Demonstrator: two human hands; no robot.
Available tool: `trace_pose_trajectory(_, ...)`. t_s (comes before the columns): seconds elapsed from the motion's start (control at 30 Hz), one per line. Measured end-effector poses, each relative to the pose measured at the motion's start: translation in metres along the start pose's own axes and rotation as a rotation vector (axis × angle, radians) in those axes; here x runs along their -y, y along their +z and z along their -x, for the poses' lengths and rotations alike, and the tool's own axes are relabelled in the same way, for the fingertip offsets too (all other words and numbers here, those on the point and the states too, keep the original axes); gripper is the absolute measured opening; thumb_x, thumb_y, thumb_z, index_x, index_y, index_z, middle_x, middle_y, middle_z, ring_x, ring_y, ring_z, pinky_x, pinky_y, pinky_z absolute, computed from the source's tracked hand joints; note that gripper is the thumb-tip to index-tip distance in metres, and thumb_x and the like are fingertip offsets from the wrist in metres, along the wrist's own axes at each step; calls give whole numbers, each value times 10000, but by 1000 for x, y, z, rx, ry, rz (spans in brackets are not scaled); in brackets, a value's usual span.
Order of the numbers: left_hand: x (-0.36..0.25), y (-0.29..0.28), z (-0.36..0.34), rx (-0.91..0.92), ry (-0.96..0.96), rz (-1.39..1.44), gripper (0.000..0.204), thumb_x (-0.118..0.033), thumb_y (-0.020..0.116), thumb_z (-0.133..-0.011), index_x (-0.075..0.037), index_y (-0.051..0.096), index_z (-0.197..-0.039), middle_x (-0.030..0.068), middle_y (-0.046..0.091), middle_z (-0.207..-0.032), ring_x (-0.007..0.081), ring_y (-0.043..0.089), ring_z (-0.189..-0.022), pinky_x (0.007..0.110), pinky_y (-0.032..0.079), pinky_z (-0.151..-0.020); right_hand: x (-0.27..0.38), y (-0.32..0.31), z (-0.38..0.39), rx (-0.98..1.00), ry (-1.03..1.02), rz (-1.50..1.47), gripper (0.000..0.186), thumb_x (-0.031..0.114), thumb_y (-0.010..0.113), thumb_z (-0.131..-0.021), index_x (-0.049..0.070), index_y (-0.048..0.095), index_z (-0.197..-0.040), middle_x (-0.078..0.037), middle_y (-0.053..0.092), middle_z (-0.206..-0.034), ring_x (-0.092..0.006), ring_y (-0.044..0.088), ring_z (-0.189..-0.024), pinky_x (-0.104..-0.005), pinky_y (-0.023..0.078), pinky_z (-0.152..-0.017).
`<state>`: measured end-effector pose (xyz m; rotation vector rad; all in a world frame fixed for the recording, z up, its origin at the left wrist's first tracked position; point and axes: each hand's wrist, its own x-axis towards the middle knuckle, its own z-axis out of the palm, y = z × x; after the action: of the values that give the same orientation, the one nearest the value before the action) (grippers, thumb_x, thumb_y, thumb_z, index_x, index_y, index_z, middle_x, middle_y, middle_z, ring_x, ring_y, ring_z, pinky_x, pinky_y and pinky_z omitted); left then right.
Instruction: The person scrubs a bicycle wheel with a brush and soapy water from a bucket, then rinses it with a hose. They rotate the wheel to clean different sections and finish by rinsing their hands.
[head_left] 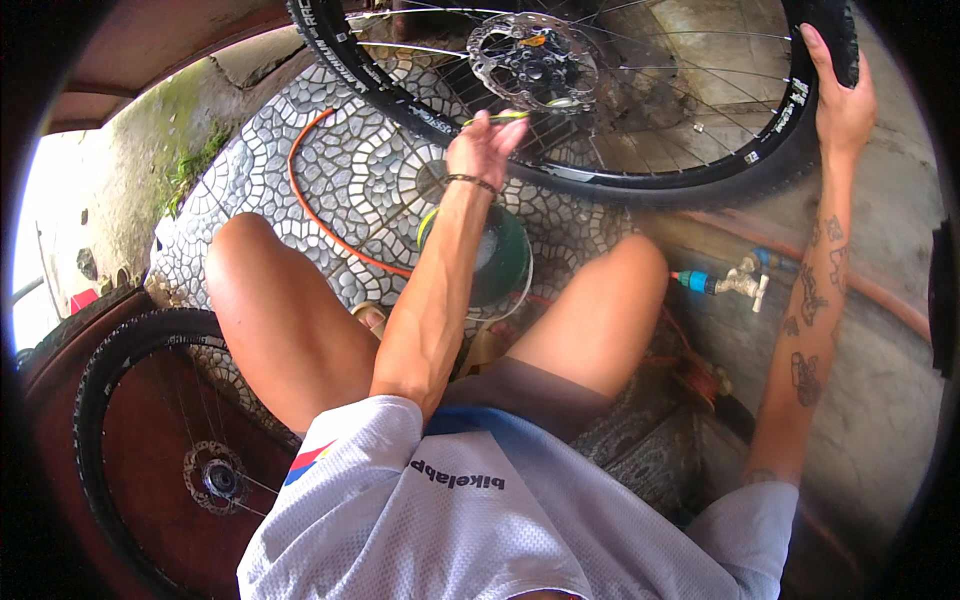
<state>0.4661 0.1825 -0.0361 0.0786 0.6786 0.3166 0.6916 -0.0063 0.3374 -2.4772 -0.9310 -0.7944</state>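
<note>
A bicycle wheel point(650, 185) with a black tyre fills the top of the view, tilted in front of me. Its silver disc brake rotor point(483, 62) and hub face me. At the wheel's right side, my right hand point(845, 105) grips the tyre, thumb toward the rim and most fingers hidden behind. My left hand point(480, 155) is closed around a slim yellow-green tool point(510, 117) just below the rotor, in front of the spokes. The tool's exact kind is unclear, and whether it touches the spokes cannot be told.
Below my left forearm stands a green bucket point(505, 265), between my knees. An orange hose point(292, 160) curves over the pebble-mosaic floor point(235, 185). Right of my knee is a tap point(740, 282) with a blue connector. Another bicycle wheel point(90, 400) stands at lower left.
</note>
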Motion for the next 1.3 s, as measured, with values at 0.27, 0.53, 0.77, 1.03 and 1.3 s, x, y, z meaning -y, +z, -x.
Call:
trace_pose_trajectory(0.27,-20,-14,-6,72,2,-25,224,-177,474,-1089,32,489,-1168,323,650,-1196,442,702,-1080,479,630,-939,4,0,0,16,-14,3,547,537,755,-904,56,757,-1166,-60,777,-1070,-167,703,-994,-292,498,-934)
trace_pose_trajectory(0.53,-85,-15,-8,0,176,-140,134,-93,509,-1048,38,513,-1075,319,693,-1064,443,745,-913,481,679,-784,6,1,2,2,-47,-68,526,497,768,-906,49,750,-1181,-47,776,-1084,-149,697,-1005,-279,492,-947)
trace_pose_trajectory(0.77,-107,14,-1,67,315,-453,172,-103,588,-1028,40,516,-1089,293,705,-1046,402,762,-807,449,684,-722,11,1,2,7,5,-53,537,489,802,-873,47,750,-1175,-47,772,-1070,-136,688,-987,-274,495,-932)
trace_pose_trajectory(1.03,-137,34,5,129,500,-523,215,-133,634,-1014,37,513,-1065,260,692,-974,402,762,-796,447,683,-740,12,1,4,9,5,-71,540,500,800,-872,45,756,-1160,-67,775,-1106,-164,706,-1017,-284,498,-947)
trace_pose_trajectory(1.3,-172,60,11,166,545,-789,253,-179,646,-1013,32,567,-1128,249,718,-1016,395,765,-835,478,672,-762,15,1,3,27,23,-45,557,501,795,-877,39,745,-1184,-69,779,-1098,-157,708,-1015,-283,499,-947)
